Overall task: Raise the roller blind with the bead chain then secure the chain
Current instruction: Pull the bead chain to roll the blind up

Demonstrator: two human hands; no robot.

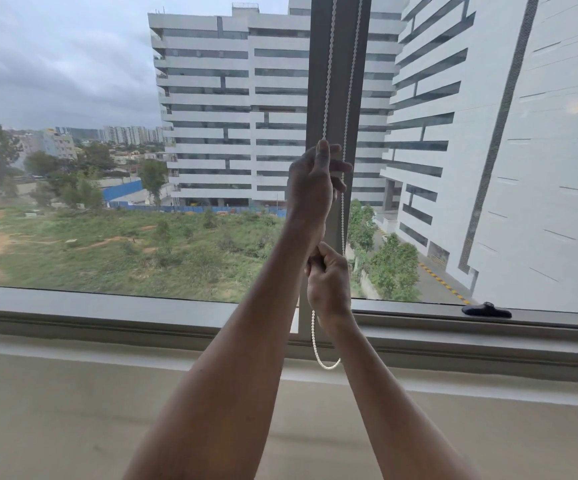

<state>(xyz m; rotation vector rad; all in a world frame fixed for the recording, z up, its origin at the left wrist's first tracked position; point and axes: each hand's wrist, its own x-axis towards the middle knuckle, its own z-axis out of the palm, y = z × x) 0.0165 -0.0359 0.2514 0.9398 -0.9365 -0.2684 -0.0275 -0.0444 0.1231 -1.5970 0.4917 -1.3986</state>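
Observation:
A white bead chain [329, 64] hangs in two strands in front of the grey window mullion [339, 109]. My left hand [311, 181] is the upper one and grips the left strand at about mid-height of the window. Below it, my right hand [329, 282] is closed on the same strand just above the sill. The chain's bottom loop [325, 363] dangles under my right wrist. The right strand [343, 216] runs free past my left fingers. The roller blind itself is out of view above the frame.
A grey window frame rail [107, 313] and a beige sill ledge [73, 410] run across below the glass. A black window handle [486, 310] lies on the rail at the right. Buildings and a green field show outside.

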